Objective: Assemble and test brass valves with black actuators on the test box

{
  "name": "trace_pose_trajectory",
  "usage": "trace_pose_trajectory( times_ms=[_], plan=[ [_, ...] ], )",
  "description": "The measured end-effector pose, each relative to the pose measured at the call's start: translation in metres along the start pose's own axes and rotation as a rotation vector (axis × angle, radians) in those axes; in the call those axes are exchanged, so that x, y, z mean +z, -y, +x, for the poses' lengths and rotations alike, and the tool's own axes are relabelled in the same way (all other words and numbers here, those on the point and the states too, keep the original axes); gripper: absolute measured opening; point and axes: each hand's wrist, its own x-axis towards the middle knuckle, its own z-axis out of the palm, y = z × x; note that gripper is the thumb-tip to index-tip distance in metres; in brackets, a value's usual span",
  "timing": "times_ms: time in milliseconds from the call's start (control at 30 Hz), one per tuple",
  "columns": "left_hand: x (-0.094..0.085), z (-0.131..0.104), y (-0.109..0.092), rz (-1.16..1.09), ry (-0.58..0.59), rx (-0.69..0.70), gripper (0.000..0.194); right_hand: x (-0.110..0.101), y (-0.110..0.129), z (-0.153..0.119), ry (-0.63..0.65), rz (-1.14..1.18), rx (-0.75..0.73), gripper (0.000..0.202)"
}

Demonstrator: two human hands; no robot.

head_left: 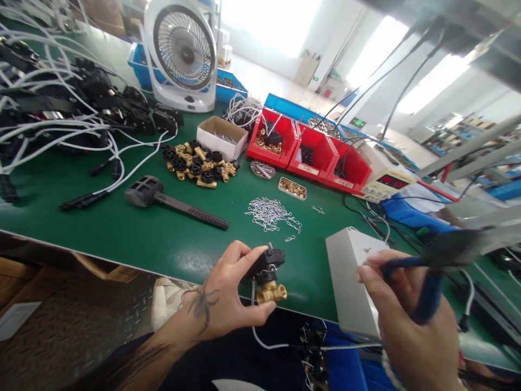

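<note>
My left hand (232,288) holds a valve assembly, a black plastic body (266,263) on top of a brass fitting (272,293), over the front edge of the bench. A silver clip sits at the joint, and a white cable hangs below. At the right, my right hand (415,320) is wrapped round blue-handled pliers (427,298), whose blurred metal head points right. On the green bench lies a pile of silver hairpin clips (271,213), with a single clip (290,239) nearer my left hand.
A black mallet (179,206) lies left. Brass fittings (199,163), a cardboard box (222,138), red bins (313,155) and a white fan (185,54) stand behind. A grey box (352,277) is beside my right hand. Cabled black parts (93,98) fill the far left.
</note>
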Motion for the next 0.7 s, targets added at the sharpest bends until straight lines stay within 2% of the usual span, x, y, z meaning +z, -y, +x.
trace_pose_trajectory(
  times_ms=[33,67,133,167,200,233,333,367,400,500,533,567,600,667,700],
  plan=[
    [0.0002,0.0000,0.0001,0.004,-0.004,0.000,0.067,0.0012,-0.0004,-0.0008,-0.002,0.019,-0.005,0.006],
    [0.0003,0.0000,0.0001,0.009,-0.003,0.000,0.067,0.0027,-0.0008,-0.0017,0.100,0.015,-0.018,0.005],
    [0.0005,0.0000,0.0001,0.021,0.000,-0.003,0.067,0.0048,-0.0013,-0.0019,0.453,-0.049,-0.057,0.007],
    [0.0005,0.0000,0.0000,0.022,0.003,-0.005,0.068,0.0047,-0.0013,-0.0012,0.577,-0.084,-0.071,0.009],
    [0.0005,0.0001,-0.0001,0.020,0.006,-0.006,0.067,0.0038,-0.0011,-0.0001,0.607,-0.107,-0.071,0.011],
    [0.0006,0.0002,-0.0001,0.015,0.008,-0.006,0.067,0.0025,-0.0009,0.0010,0.530,-0.111,-0.059,0.012],
    [0.0009,0.0006,0.0003,0.005,0.003,0.005,0.066,0.0013,-0.0002,0.0007,0.073,-0.023,-0.010,0.010],
    [0.0010,0.0006,0.0006,0.006,0.000,0.007,0.066,0.0028,-0.0002,-0.0008,0.021,0.000,-0.006,0.007],
    [0.0011,0.0005,0.0008,0.009,0.000,0.007,0.066,0.0048,-0.0006,-0.0026,0.071,0.001,-0.018,0.004],
    [0.0010,-0.0005,0.0012,0.014,0.013,-0.011,0.068,0.0088,-0.0031,-0.0055,0.546,-0.110,-0.080,0.007],
    [0.0009,-0.0009,0.0012,0.011,0.017,-0.017,0.069,0.0083,-0.0041,-0.0049,0.620,-0.143,-0.090,0.008],
    [0.0007,-0.0013,0.0011,0.004,0.019,-0.019,0.069,0.0069,-0.0049,-0.0037,0.594,-0.157,-0.084,0.010],
    [0.0006,-0.0015,0.0011,-0.006,0.019,-0.018,0.068,0.0053,-0.0054,-0.0024,0.484,-0.150,-0.069,0.011],
    [0.0005,-0.0014,0.0013,-0.016,0.014,-0.005,0.068,0.0031,-0.0055,-0.0011,0.175,-0.099,-0.041,0.010],
    [0.0005,-0.0012,0.0014,-0.013,0.009,0.001,0.068,0.0033,-0.0051,-0.0014,0.076,-0.076,-0.036,0.008]
  ],
)
